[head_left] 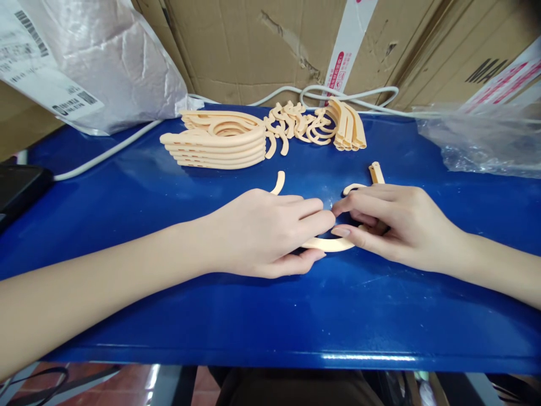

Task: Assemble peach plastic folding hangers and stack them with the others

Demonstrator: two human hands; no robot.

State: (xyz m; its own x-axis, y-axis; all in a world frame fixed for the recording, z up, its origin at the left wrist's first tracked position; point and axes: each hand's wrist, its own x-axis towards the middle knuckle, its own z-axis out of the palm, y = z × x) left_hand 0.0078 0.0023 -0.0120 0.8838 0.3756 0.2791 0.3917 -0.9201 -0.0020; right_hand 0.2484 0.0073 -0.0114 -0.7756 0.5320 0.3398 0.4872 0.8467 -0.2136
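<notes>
A curved beige plastic piece [328,245] lies low over the blue table, its middle showing between my two hands. My left hand [281,231] is closed on the left part of it, palm down, thumb at the near side. At the right end, my right hand [393,223] has its thumb and fingers bent around the piece. A beige curved tip [278,182] sticks out beyond my left knuckles. Past my right fingers show a short straight beige bar [376,172] and a thin curved end [353,188]. My hands hide how these parts join.
Stacked beige curved arms [220,148] stand at the back, beside a heap of small hooks [291,121] and upright curved pieces [350,127]. A white cable [110,151], a plastic bag [486,141], a wrapped parcel [114,62], a dark device [21,189] and cardboard boxes [253,51] surround them.
</notes>
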